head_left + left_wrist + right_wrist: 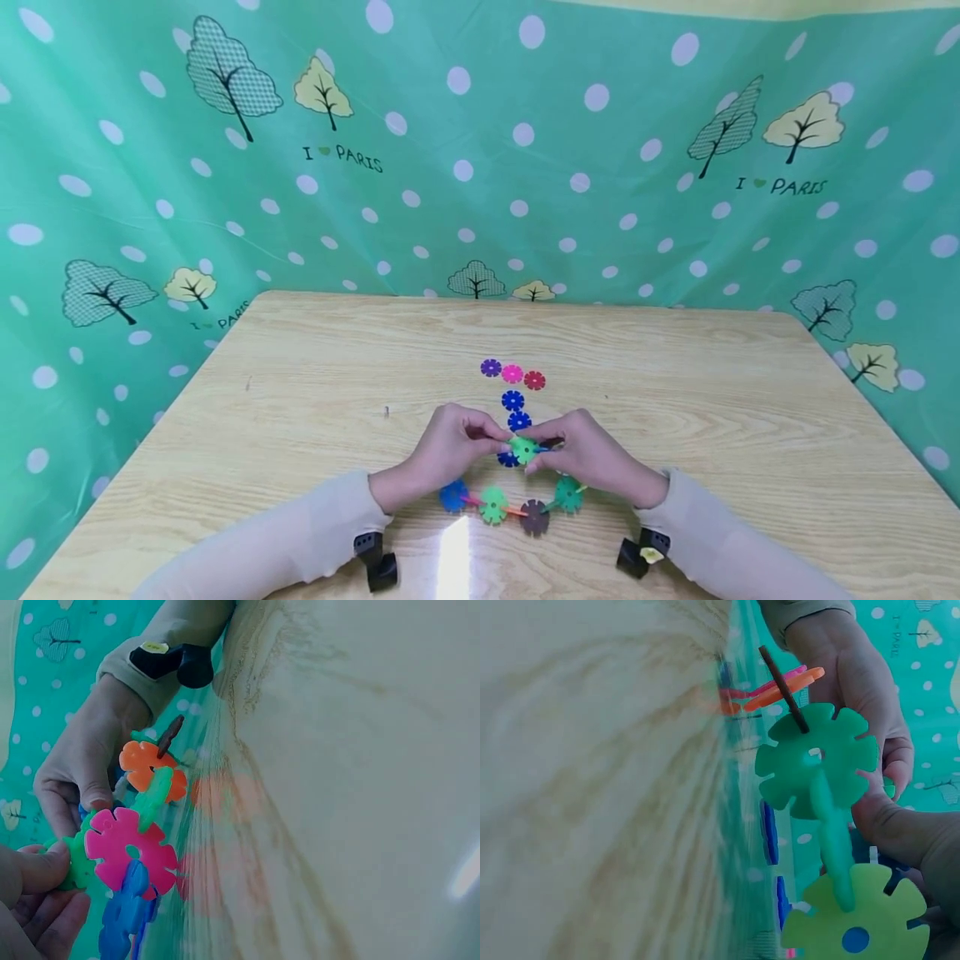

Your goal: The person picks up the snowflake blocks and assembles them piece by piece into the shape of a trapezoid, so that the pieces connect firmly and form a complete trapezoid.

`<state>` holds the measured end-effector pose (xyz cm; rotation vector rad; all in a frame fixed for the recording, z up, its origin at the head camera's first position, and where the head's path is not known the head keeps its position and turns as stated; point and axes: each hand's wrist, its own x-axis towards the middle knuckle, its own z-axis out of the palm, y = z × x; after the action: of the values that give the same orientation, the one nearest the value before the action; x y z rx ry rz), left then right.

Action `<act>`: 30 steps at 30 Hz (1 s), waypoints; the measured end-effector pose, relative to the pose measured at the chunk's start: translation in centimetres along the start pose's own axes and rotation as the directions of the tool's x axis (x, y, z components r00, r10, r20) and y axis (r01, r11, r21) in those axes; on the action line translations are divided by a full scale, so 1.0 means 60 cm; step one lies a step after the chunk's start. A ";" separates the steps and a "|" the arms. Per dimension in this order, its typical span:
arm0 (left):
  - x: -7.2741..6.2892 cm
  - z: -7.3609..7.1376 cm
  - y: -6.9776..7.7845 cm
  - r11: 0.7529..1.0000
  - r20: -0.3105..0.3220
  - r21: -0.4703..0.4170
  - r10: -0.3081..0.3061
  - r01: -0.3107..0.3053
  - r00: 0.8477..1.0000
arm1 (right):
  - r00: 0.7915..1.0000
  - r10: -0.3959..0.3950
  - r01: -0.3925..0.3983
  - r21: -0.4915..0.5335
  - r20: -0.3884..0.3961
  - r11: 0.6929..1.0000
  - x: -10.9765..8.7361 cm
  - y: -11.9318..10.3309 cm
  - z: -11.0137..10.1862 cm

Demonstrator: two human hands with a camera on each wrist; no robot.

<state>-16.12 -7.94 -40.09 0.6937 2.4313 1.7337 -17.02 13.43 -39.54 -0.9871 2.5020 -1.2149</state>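
My left hand point(453, 446) pinches a light green notched plastic disc point(526, 450) between thumb and fingers. Facing it, my right hand point(588, 454) pinches a blue notched disc point(871, 847), mostly hidden by the fingers, right at the green one's edge. Below the hands runs a curved chain of interlocked discs: a blue disc point(453, 496), a light green disc point(493, 505), a dark brown disc point(534, 517) and a teal disc point(567, 494). Between them, pink point(124, 847) and orange point(142, 769) discs are slotted crosswise. A yellow-green disc point(859, 919) hangs near my right hand.
Farther back on the wooden table point(675, 375) lie a purple disc point(491, 367), a pink disc point(512, 373) and a red disc point(535, 380) in a row. Dark blue discs point(513, 401) form a line toward the hands. A green patterned cloth point(420, 167) hangs behind.
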 end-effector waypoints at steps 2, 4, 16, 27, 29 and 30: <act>-0.001 0.001 -0.002 1.000 -0.002 -0.009 -0.009 0.009 1.000 | 1.000 -0.007 0.007 0.004 0.006 1.000 0.000 0.001 0.001; -0.002 0.001 -0.003 1.000 -0.002 -0.021 -0.016 0.016 1.000 | 1.000 -0.014 0.014 0.009 0.008 1.000 0.001 0.002 0.001; 0.014 -0.012 -0.014 0.985 0.114 -0.082 -0.139 0.149 0.984 | 0.996 0.078 -0.079 0.015 0.037 0.997 -0.001 0.008 -0.010; 0.010 -0.026 -0.033 0.977 0.133 -0.085 -0.184 0.196 0.974 | 0.994 0.054 -0.057 0.031 0.097 0.998 -0.019 0.022 -0.025; 0.010 -0.025 -0.037 0.976 0.149 -0.091 -0.182 0.197 0.972 | 0.995 0.021 -0.027 0.051 0.101 0.998 -0.021 0.025 -0.027; 0.011 -0.024 -0.040 0.977 0.158 -0.086 -0.179 0.194 0.971 | 0.995 -0.002 -0.004 0.054 0.100 0.999 -0.022 0.028 -0.028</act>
<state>-17.90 -9.59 -41.61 0.5424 2.2137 1.6552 -17.57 16.08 -39.87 -1.0073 2.3799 -1.1957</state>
